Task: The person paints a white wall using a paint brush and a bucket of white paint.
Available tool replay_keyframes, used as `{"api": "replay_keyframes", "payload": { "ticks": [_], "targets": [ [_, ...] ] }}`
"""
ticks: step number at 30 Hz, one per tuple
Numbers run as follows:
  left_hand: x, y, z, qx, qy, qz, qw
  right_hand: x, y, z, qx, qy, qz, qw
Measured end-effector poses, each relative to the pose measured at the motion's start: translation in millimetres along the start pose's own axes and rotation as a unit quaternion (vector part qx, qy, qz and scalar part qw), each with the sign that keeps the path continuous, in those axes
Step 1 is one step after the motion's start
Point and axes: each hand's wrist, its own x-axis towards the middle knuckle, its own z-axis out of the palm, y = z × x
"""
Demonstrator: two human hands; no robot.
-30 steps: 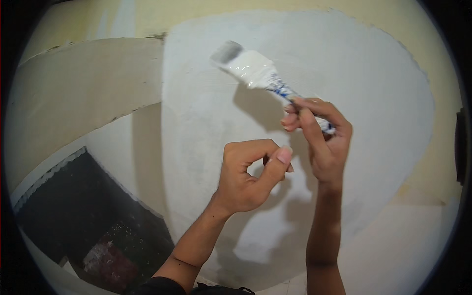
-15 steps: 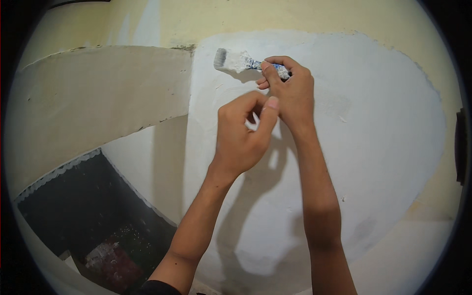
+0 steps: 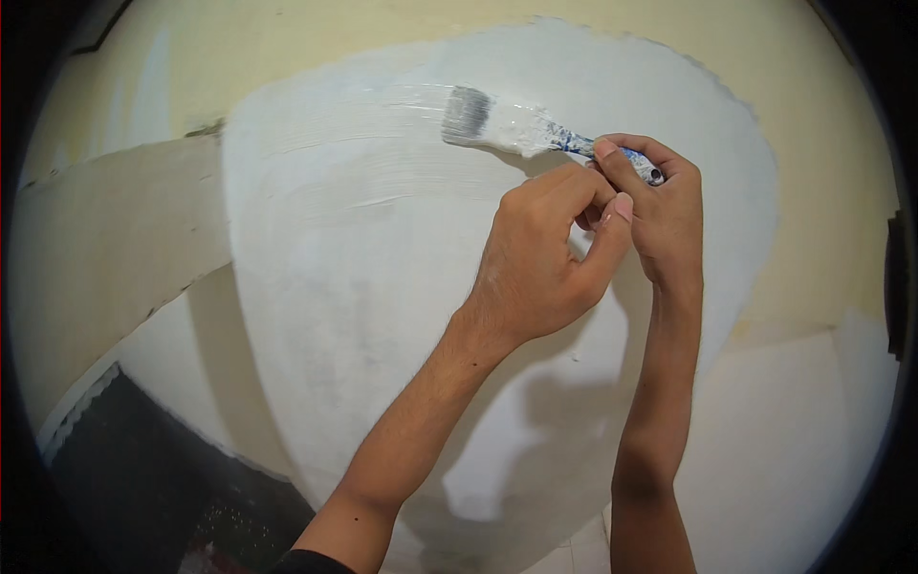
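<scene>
My right hand (image 3: 660, 206) grips the blue handle of a paintbrush (image 3: 521, 128). White paint coats its ferrule and spatters the handle, while the dark bristles point left and lie at the white patch of wall (image 3: 354, 258). Wet streaks of paint run across the wall to the left of the bristles. Just below the handle, my left hand (image 3: 555, 253) is closed, thumb and curled fingers together, close to or touching the right hand. Whatever its fingertips hold, if anything, is hidden.
Yellowish wall (image 3: 354, 38) borders the white patch above and to the right. At left a beige curved ledge (image 3: 115, 225) meets the patch along a corner. Below it is a dark opening (image 3: 153, 459) with a pale edge. My arms cast shadows on the wall.
The view has shifted, and both hands and the brush now appear further right. Fresh wet streaks show left of the bristles. The right hand keeps its grip.
</scene>
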Motion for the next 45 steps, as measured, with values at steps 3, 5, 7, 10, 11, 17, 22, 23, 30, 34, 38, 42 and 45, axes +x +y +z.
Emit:
{"api": "replay_keyframes", "payload": {
  "ticks": [3,5,7,10,11,17,22,23,30,34,38,42,45],
  "targets": [
    [-2.2,3.4,34.7,-0.043,-0.014,0.024,0.999,-2.0,2.0,-30.3,0.001,0.002,0.026,1.000],
    [-3.7,4.0,54.8,-0.070,-0.022,0.032,0.997,-3.3,-2.0,-49.3,-0.009,0.014,0.024,1.000],
    [-4.9,5.9,71.4,-0.097,-0.031,0.041,0.994,-3.3,-0.6,-67.8,-0.020,0.026,0.021,0.999],
    [-5.4,9.7,91.4,-0.106,-0.054,0.037,0.992,-1.0,7.2,-97.4,-0.021,0.054,0.007,0.998],
    [-5.1,10.8,97.5,-0.108,-0.061,0.036,0.992,-0.8,8.4,-106.3,-0.032,0.058,0.005,0.998],
    [-8.5,16.8,125.0,-0.135,-0.075,0.039,0.987,-5.2,19.5,-163.6,-0.078,0.100,-0.034,0.991],
    [-8.9,20.6,117.1,-0.116,-0.079,0.061,0.988,-8.2,20.0,-175.9,-0.088,0.153,-0.131,0.976],
    [-8.0,21.9,113.3,-0.110,-0.065,0.068,0.989,-5.1,17.3,-169.7,-0.087,0.153,-0.132,0.976],
    [-6.6,24.9,96.7,-0.069,-0.023,0.083,0.994,51.3,17.6,-76.5,-0.070,0.023,-0.226,0.971],
    [-3.3,21.4,96.4,-0.074,-0.019,0.077,0.994,72.7,32.1,-67.1,-0.060,0.029,-0.265,0.962],
    [0.8,16.1,96.3,-0.073,-0.019,0.071,0.995,76.5,44.4,-96.0,-0.188,0.066,-0.421,0.885],
    [0.0,15.9,104.3,-0.071,-0.016,0.069,0.995,69.9,60.9,-127.1,-0.349,0.089,-0.515,0.778],
    [-2.0,18.2,117.6,-0.099,-0.017,0.072,0.992,66.8,72.1,-153.4,-0.430,0.084,-0.556,0.706]
  ]
}}
